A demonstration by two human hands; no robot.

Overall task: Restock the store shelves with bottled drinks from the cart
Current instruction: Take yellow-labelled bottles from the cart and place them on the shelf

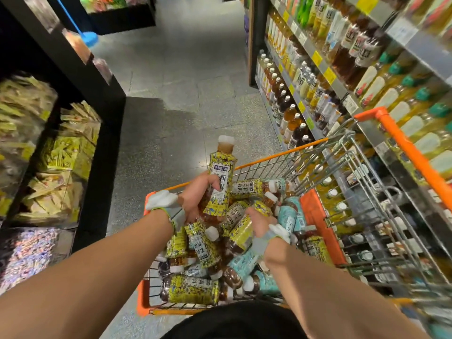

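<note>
An orange-trimmed wire cart (288,152) stands below me, filled with several tea bottles in yellow or light-blue labels. My left hand (195,196) grips one yellow-labelled bottle (221,172) upright above the pile, white cap on top. My right hand (259,221) reaches down into the pile and holds another yellow-labelled bottle (241,232) lying among the others. Both wrists wear grey straps with white pieces.
Drink shelves (330,77) packed with bottles and yellow price tags run along the right, close to the cart. Black bins of packaged snacks (61,152) line the left. A grey tiled aisle floor (186,77) stretches ahead; a blue broom (89,37) leans at the far left.
</note>
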